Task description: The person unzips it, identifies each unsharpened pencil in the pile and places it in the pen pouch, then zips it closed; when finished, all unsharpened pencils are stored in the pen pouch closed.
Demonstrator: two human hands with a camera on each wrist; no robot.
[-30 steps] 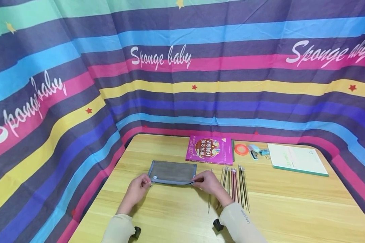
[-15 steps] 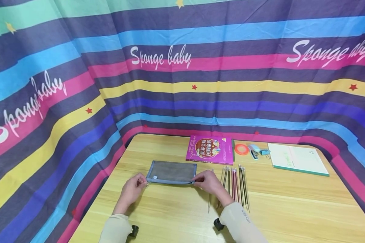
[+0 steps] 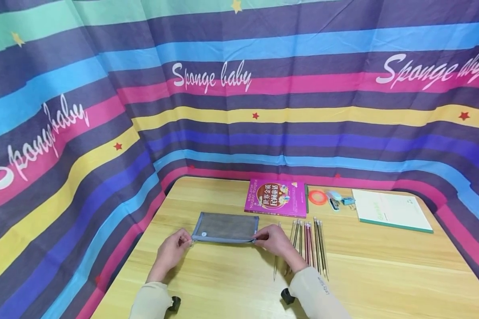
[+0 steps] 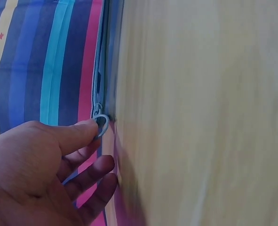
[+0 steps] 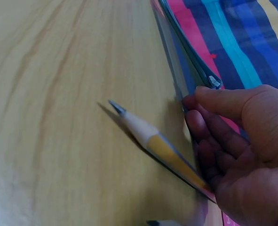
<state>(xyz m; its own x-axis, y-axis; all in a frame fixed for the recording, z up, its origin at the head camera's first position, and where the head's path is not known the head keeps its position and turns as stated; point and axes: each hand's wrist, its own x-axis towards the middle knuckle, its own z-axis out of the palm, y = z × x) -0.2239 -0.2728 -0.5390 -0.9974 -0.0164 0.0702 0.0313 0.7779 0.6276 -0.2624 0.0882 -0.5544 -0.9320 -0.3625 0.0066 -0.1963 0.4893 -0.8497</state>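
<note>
Seen from the head camera, a grey mesh zip pouch (image 3: pixel 225 227) lies flat on the wooden table (image 3: pixel 383 274), and both hands work at its near edge. At the pouch's left end the left hand (image 3: pixel 173 253) pinches the zip pull, and at its right end the right hand (image 3: pixel 274 241) pinches the corner. Just right of the pouch lies a row of pencils (image 3: pixel 309 246), partly under the right wrist; behind the pouch sits a pink book (image 3: pixel 274 198), and further right of it an orange tape ring (image 3: pixel 317 196), a small stapler (image 3: pixel 334 199) and a green-edged notebook (image 3: pixel 390 209). Closer in, the left wrist camera shows the left hand (image 4: pixel 44 179) with thumb and forefinger closed on the ring pull (image 4: pixel 101 123) of the pouch's zip. Lastly, the right wrist camera shows the right hand (image 5: pixel 242 155) with thumb and fingertips closed on the pouch's edge (image 5: pixel 188 66), and a pencil (image 5: pixel 153 143) lying on the table just beside those fingers.
</note>
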